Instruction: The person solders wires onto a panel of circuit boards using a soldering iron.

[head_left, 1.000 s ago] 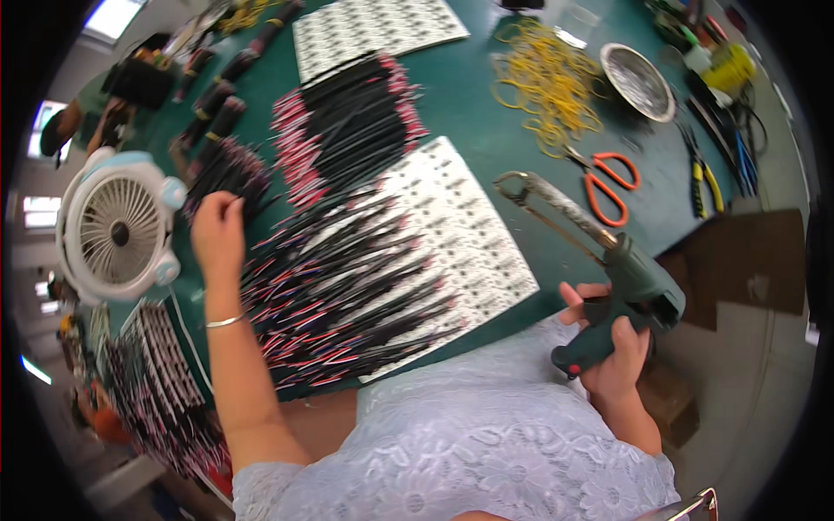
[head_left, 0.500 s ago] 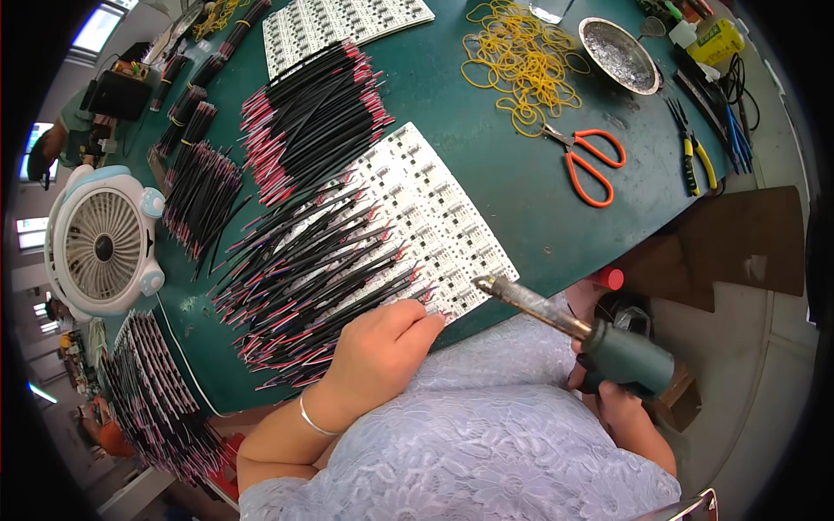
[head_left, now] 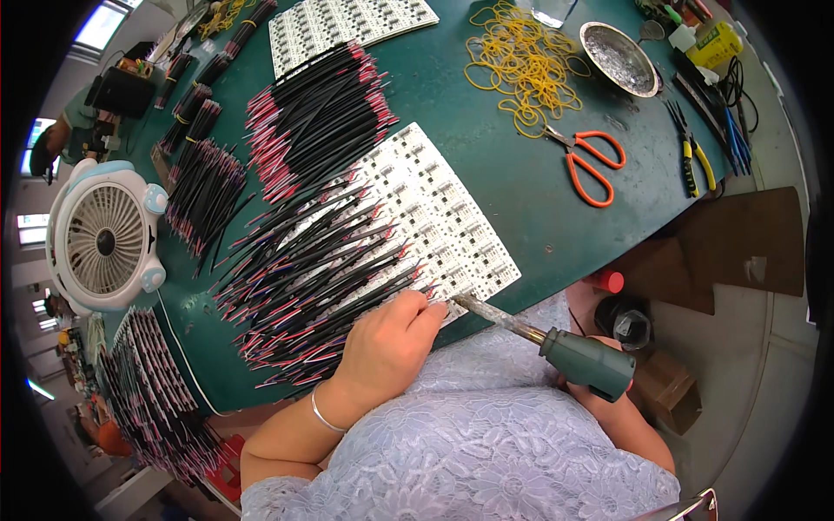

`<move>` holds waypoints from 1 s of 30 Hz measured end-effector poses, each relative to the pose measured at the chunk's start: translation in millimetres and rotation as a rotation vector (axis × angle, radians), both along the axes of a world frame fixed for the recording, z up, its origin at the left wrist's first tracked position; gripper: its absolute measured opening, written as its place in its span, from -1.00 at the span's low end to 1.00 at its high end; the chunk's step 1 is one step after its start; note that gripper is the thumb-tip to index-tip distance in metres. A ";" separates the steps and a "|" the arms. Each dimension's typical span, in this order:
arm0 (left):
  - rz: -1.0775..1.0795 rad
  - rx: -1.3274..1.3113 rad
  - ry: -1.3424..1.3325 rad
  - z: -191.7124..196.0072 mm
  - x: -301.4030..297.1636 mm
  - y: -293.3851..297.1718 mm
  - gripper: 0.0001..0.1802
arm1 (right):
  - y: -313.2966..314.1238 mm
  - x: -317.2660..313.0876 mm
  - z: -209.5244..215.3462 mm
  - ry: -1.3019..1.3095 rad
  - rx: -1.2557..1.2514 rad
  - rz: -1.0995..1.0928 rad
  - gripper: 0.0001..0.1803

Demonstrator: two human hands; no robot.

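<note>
My left hand lies at the near edge of a white circuit board panel. Its thumb and forefinger pinch a wire, mostly hidden under the fingers. My right hand is wrapped round the dark green handle of a soldering iron. The iron's tip touches or hovers just over the panel's near edge, right beside my left fingertips; I cannot tell which. Rows of black-sleeved wires with red and white ends lie across the panel's left part and past its edge.
A black wire pile and stacked panels lie behind. Yellow rubber bands, a metal bowl, orange-handled scissors and yellow-handled pliers are on the right. A white fan stands left, near more wires.
My right hand has brought the soldering iron left and down, so its tip is now by my left fingertips at the panel's edge. My left hand has barely moved.
</note>
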State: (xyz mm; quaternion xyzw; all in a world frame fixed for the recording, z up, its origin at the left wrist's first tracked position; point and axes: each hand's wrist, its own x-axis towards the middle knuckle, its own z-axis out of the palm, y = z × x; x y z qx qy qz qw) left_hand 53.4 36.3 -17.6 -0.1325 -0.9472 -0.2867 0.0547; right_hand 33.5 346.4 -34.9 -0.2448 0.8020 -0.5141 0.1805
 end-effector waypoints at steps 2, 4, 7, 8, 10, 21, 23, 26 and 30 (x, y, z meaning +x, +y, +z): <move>-0.006 -0.007 -0.009 0.2 -0.5 -0.2 -0.80 | 1.2 0.3 -1.0 0.019 0.055 -0.014 -0.76; -0.010 -0.017 -0.020 0.9 -0.6 -0.4 -0.80 | 2.0 -2.8 -1.9 0.030 0.048 0.042 -0.71; -0.014 -0.035 -0.040 3.2 -1.8 0.2 -0.82 | 1.2 -7.7 1.7 0.151 0.062 0.126 -0.66; -0.014 -0.038 -0.040 3.4 -2.3 0.7 -0.83 | 2.5 -5.8 -0.8 0.150 0.063 0.126 -0.66; -0.014 -0.041 -0.041 3.7 -2.5 1.3 -0.83 | 5.1 -0.7 -6.7 0.252 0.106 0.090 -0.64; 0.004 -0.086 -0.048 5.9 -2.7 3.6 -0.83 | 8.2 -1.2 0.0 0.007 -0.085 -0.042 -0.81; -0.004 -0.066 -0.038 4.5 -2.8 3.2 -0.82 | 7.1 -0.9 0.5 -0.021 -0.110 -0.087 -0.81; -0.013 -0.043 -0.021 4.3 -2.0 2.4 -0.79 | 5.3 -8.3 3.4 -0.032 -0.082 0.032 -0.80; -0.036 -0.034 -0.001 4.1 -3.1 1.7 -0.78 | 2.9 -8.5 0.1 0.038 -0.080 0.054 -0.79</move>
